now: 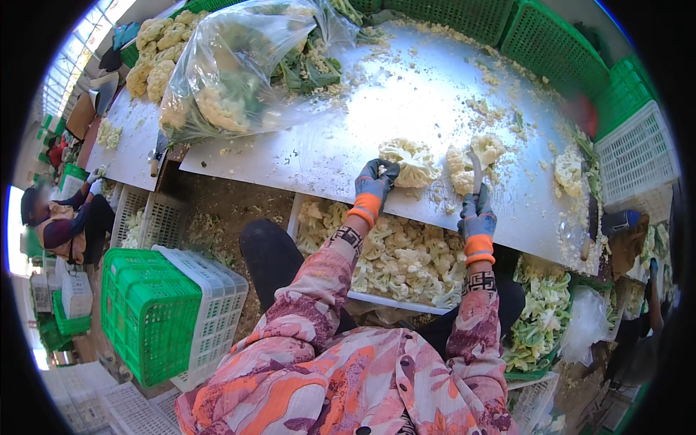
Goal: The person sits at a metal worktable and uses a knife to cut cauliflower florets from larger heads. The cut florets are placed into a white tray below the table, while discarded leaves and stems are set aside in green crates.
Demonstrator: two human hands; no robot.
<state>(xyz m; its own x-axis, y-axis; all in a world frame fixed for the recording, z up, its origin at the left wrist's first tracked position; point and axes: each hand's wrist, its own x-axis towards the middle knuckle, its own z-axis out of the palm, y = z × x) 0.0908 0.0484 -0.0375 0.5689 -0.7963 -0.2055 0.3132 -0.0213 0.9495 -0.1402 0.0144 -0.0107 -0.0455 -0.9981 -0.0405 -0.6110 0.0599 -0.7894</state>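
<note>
Both my hands wear grey gloves with orange cuffs. At the near edge of the metal table (pixel 290 163), my left hand (pixel 375 181) is closed on the side of a cut cauliflower piece (pixel 409 164), its pale branching stems facing up. To the right, my right hand (pixel 477 215) is wrapped round the handle of a small knife (pixel 477 171). Its curved blade points away from me, over another cauliflower piece (pixel 460 171); whether it touches that piece I cannot tell. Below the table edge, a white crate (pixel 395 302) holds many cut florets.
A clear plastic bag (pixel 239 65) of cauliflower lies on the table's far left, beside whole heads (pixel 156 58). Green crates (pixel 554 47) line the back. Leafy trimmings (pixel 536 312) fill a container at right. A green crate (pixel 148 315) stands at left. Another person (pixel 69 221) sits farther left.
</note>
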